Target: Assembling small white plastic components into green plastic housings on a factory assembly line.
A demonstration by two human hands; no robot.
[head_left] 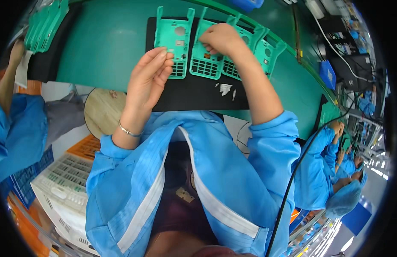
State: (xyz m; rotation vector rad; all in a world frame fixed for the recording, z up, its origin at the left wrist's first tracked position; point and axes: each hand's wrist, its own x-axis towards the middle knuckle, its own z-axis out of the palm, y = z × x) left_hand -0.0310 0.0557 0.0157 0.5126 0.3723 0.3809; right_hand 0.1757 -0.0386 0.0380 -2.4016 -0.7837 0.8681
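Several mint-green plastic housings, each with a keypad grid and two prongs, lie in a row on a black mat (pixel 181 96). Beside the leftmost housing (pixel 168 32), my left hand (pixel 149 75) is raised with thumb and fingertips pinched together; a small pale bit shows at the tips, too small to name. My right hand (pixel 222 39) reaches over the second housing (pixel 205 68), fingers curled down onto its upper part. Whatever those fingers hold, if anything, is hidden beneath them. Small white scraps (pixel 225 89) lie on the mat below the housings.
Around the mat is a green tabletop (pixel 106 43). More green housings (pixel 46 25) stand at the far left near another person's hand (pixel 17 51). A blue bin (pixel 327 75) sits at right, and a white crate (pixel 63 184) stands lower left. Co-workers in blue (pixel 314 171) sit at right.
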